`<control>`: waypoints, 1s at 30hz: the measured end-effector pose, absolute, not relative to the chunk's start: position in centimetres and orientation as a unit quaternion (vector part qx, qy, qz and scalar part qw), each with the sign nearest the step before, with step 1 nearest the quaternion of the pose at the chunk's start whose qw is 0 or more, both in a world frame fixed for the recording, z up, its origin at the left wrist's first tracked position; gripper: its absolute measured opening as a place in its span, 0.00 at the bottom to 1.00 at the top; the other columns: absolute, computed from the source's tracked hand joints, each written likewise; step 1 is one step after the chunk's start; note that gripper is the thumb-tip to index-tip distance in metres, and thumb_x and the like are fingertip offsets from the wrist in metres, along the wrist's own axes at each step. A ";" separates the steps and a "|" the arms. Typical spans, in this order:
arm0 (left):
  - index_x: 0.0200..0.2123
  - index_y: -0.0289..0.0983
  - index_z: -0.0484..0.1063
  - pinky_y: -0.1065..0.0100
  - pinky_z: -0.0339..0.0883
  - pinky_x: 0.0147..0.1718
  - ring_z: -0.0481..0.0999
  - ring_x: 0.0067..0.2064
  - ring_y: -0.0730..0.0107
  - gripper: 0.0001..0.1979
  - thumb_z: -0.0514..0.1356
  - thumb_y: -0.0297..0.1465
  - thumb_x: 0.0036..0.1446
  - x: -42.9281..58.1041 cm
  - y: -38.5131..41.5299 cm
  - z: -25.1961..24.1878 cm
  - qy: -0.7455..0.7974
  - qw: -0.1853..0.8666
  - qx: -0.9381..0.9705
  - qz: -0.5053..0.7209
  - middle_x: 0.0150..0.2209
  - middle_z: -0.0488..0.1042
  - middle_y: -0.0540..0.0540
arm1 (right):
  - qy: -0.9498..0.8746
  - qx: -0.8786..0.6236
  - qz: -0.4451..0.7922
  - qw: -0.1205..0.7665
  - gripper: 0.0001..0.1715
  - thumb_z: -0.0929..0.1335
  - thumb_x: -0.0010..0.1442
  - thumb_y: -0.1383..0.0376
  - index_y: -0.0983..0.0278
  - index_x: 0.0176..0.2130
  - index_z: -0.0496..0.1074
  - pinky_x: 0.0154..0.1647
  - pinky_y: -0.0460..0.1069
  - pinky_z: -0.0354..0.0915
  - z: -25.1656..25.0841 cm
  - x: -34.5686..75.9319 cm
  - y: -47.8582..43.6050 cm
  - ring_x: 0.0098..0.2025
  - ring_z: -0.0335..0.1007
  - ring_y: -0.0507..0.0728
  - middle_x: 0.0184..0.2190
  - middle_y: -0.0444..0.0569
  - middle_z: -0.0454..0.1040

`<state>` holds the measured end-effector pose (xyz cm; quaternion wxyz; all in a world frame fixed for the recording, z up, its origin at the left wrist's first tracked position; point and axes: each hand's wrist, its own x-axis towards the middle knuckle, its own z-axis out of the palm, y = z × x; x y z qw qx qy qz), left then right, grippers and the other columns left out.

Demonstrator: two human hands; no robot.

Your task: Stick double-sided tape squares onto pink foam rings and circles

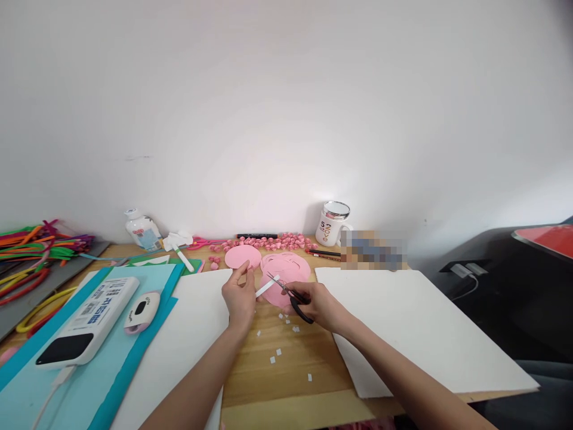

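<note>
My right hand [316, 306] grips black-handled scissors [302, 304], their blades pointing up and left at a narrow white strip [265, 289]. My left hand [240, 292] is closed, thumb and fingertips together at the edge of a pink paper circle [242, 257]; what the fingertips pinch is too small to make out. Beneath the strip and blades lie overlapping pink paper rounds [290, 269]. Small white paper bits [278, 352] are scattered on the wooden table [250, 382] below the hands.
Many small pink pieces [290, 240] line the wall beside a white mug [329, 230]. White boards [416, 322] flank the hands. At left are a power bank [89, 322] on blue sheets, a white bottle [142, 230] and colourful pipe cleaners [40, 248].
</note>
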<state>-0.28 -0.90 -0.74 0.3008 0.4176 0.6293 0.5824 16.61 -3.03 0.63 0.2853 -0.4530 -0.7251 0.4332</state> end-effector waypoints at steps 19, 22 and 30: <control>0.41 0.37 0.72 0.70 0.70 0.27 0.74 0.37 0.66 0.13 0.53 0.26 0.53 0.8 -2.4 -0.7 0.493 0.158 0.684 0.513 0.37 0.74 0.44 | -0.803 -0.552 0.200 0.103 0.28 0.64 0.39 0.76 0.59 0.42 0.69 0.37 0.48 0.60 3.2 26.9 -1.4 0.40 0.65 0.58 0.39 0.48 0.70; 0.40 0.36 0.72 0.71 0.69 0.25 0.74 0.34 0.67 0.13 0.52 0.25 0.52 1.0 -2.5 -1.1 0.482 0.187 0.711 0.476 0.36 0.73 0.44 | -0.805 -0.553 0.207 0.052 0.30 0.63 0.40 0.77 0.58 0.44 0.69 0.41 0.49 0.59 3.1 27.5 -2.2 0.45 0.64 0.59 0.41 0.48 0.70; 0.38 0.34 0.74 0.73 0.65 0.16 0.71 0.19 0.73 0.14 0.57 0.33 0.49 1.2 -2.1 -0.4 0.499 0.399 0.600 0.482 0.24 0.75 0.46 | -0.794 -0.562 0.202 0.115 0.08 0.63 0.50 0.68 0.63 0.31 0.72 0.33 0.47 0.62 2.1 24.9 -1.7 0.33 0.68 0.55 0.33 0.50 0.70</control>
